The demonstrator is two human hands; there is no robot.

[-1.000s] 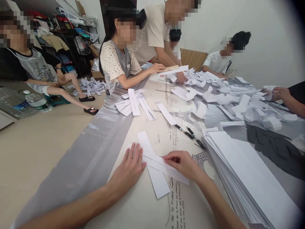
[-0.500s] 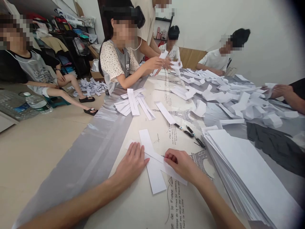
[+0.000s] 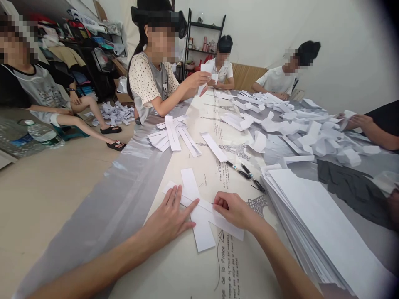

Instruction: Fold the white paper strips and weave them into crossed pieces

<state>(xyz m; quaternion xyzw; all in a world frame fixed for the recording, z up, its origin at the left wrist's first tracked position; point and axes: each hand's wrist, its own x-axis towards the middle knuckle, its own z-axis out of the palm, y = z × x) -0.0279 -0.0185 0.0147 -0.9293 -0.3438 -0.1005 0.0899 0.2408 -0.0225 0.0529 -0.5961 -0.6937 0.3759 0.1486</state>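
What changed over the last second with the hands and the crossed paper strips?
The left hand spread, its forefinger now reaching across the paper strips toward the right hand. The standing person has gone from view. Both hands stay pressed on the strips; the paper stack and pens stayed put.

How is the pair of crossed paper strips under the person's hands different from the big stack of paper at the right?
The crossed paper strips are only two narrow pieces; the stack of paper holds many wider sheets. The strips lie flat in an X on the table; the stack is piled thick, its edges fanned out. The left hand and right hand press on the strips; no hand touches the stack. Both are plain white.
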